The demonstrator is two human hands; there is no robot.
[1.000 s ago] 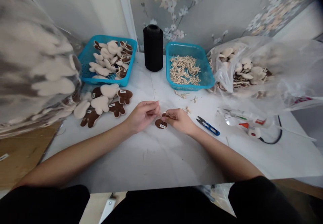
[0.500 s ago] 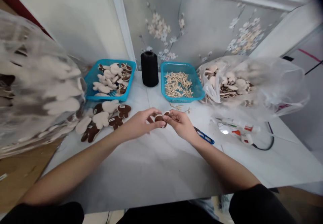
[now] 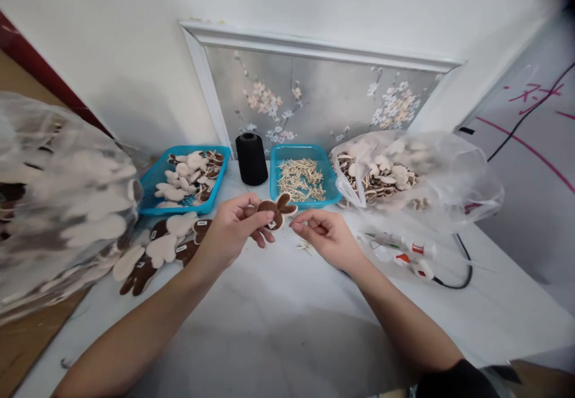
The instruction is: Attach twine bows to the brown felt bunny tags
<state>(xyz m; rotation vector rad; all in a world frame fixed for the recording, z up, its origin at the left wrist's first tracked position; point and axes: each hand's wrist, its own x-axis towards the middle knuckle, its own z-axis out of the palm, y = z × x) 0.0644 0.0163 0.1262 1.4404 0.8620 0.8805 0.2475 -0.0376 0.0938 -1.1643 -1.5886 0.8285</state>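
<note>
Up above the table, my left hand pinches a bunny-shaped fabric piece, brown with a cream edge and a small white label, its ears pointing right. Just right of the ears is my right hand, thumb and forefinger pressed together, apart from the piece. Whatever those fingertips may hold is too small to see. Beyond lies a blue basket of short cream sticks or cord pieces, with a few more loose on the table below it. Several brown and cream bunny pieces lie left of my left hand.
A second blue basket contains bunny pieces, and a black thread cone stands between the baskets. Plastic bags of pieces bulge at the left and back right. A tool with a black cord lies right.
My right hand has come away from the bunny piece to the right. My left hand keeps hold of it and shows more of it, ears included. The camera view has tilted up.
</note>
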